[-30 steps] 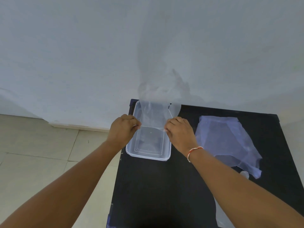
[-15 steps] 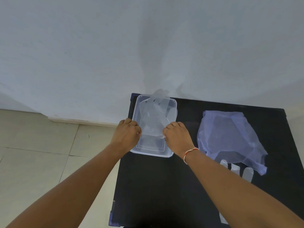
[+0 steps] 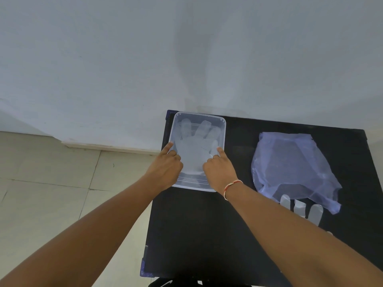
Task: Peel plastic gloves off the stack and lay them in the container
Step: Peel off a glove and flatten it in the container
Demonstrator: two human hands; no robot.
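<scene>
Plastic glove [image 3: 196,148] lies flat in clear container [image 3: 224,129], fingers toward far end, cuff near. Left hand [image 3: 165,168] and right hand [image 3: 219,169] each press index fingertip on glove's side edges, other fingers curled; nothing gripped. Glove stack [image 3: 300,208] sits near-right on black table [image 3: 196,235], partly under plastic bag [image 3: 290,162]. Right hand closer to stack; next reach goes right and near.

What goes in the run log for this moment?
step: lay glove | glove: flat in container | left hand, right hand: forefingers pressing it | stack: under bag, right
</scene>
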